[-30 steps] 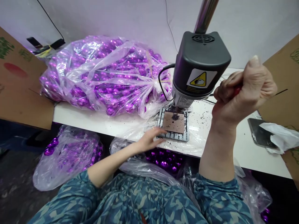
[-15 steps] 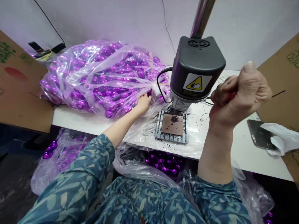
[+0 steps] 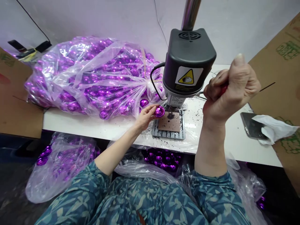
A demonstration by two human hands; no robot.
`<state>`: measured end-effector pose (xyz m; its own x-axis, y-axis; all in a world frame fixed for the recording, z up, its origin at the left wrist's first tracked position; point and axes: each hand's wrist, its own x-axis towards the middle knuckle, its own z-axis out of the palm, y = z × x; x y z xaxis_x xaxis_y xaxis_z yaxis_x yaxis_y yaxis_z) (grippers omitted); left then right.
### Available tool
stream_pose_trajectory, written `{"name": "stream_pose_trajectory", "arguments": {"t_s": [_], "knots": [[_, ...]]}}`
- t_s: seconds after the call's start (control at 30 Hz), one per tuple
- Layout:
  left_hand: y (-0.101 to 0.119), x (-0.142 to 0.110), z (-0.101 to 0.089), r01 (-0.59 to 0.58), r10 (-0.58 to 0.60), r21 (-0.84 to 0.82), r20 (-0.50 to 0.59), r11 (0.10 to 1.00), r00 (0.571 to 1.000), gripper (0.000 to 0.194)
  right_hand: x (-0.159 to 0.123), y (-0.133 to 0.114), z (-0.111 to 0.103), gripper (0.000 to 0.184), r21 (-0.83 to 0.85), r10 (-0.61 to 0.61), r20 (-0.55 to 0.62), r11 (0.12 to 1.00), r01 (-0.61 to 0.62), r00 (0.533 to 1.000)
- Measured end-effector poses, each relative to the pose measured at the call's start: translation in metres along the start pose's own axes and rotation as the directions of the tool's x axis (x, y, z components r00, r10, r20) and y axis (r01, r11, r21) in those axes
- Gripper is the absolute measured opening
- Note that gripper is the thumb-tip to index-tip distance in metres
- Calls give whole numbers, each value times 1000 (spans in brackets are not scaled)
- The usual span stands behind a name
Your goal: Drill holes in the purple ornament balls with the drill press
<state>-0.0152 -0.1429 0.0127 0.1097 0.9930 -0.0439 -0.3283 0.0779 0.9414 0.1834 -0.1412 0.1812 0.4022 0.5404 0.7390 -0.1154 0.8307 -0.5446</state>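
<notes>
Between the thumb and fingers of my left hand (image 3: 147, 117) is a shiny purple faceted ball (image 3: 159, 111), near the left edge of a brown square board (image 3: 169, 122). This board, strewn with dark shavings, lies on the grooved metal base (image 3: 167, 135) of a bench drill press (image 3: 188, 62). Raised at the machine's right side, my right hand (image 3: 232, 86) is closed around a red lever handle (image 3: 223, 90), mostly hidden by the fingers. A large clear bag (image 3: 93, 78) packed with purple balls lies left of the drill, and another purple ball (image 3: 144, 102) sits at its gathered neck.
Dark shavings dot the white table (image 3: 70, 123). A phone (image 3: 253, 125) and crumpled white tissue (image 3: 275, 128) lie at the right. Cardboard boxes flank both sides, the right one (image 3: 281, 62) standing close. Below the front edge is an open plastic bag of purple balls (image 3: 161, 159).
My left hand has come away from the bag's neck, moving right toward the board with a purple ball in its fingers. My right hand still grips the lever handle. The view has shifted slightly.
</notes>
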Motion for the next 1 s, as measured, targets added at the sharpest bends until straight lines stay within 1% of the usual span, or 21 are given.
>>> {"name": "stream_pose_trajectory", "arguments": {"t_s": [0.1,0.23,0.47,0.63,0.7,0.77,0.83,0.9,1.0], "knots": [[-18,8,6,-47,46,63,13,997,999,63,-1,0,0,46,-23,8,-10,1000,-9,1000],[-35,16,9,-127,119,178,52,976,991,63,-3,-1,0,49,-69,8,-10,998,-9,1000],[-49,17,7,-169,125,237,191,957,974,71,-7,0,-2,46,-47,-38,16,998,39,999],[-61,18,9,-266,194,285,257,921,947,72,-9,-2,-2,50,-110,-31,23,993,33,999],[-64,16,11,-329,246,315,276,890,929,68,-9,-3,-2,53,-145,-8,19,989,10,1000],[-63,12,12,-411,317,379,287,829,904,61,-10,-5,-2,54,-157,14,12,988,-12,1000],[-60,6,14,-469,367,451,298,759,881,54,-10,-5,-2,51,-123,7,6,992,-6,1000],[-56,0,16,-487,385,490,300,723,873,52,-10,-4,-2,48,-82,-11,3,997,12,1000],[-52,-9,21,-459,367,492,276,740,888,51,-11,-3,-2,51,-91,-27,-5,995,26,1000]]}}
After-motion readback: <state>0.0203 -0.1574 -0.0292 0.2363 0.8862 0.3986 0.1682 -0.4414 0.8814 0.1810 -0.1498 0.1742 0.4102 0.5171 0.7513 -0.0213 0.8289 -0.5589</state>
